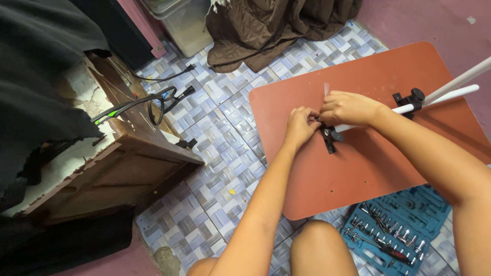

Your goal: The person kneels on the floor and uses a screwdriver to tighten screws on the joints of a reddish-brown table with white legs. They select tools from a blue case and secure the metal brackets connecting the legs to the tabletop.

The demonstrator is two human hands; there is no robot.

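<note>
Work sits midway: left hand [302, 124] pinches the black bracket [330, 137] on the red board [358, 168], right hand [348, 108] clasps the white tube [404, 109], far bracket [411, 98] already fitted

The reddish-brown board [358, 168] lies bare over its near half and far left corner, so a hand could pass freely there; across its middle stand the black bracket [330, 137], a second black clamp [409, 98] and the white tubes [450, 89] running off to the right. The left hand [302, 125] and right hand [348, 108] crowd the bracket itself. Left of the board the tiled floor [215, 148] is open up to the wooden cabinet [117, 168] and its black cable [158, 102], while the blue tool case [399, 230] fills the near right corner.
</note>
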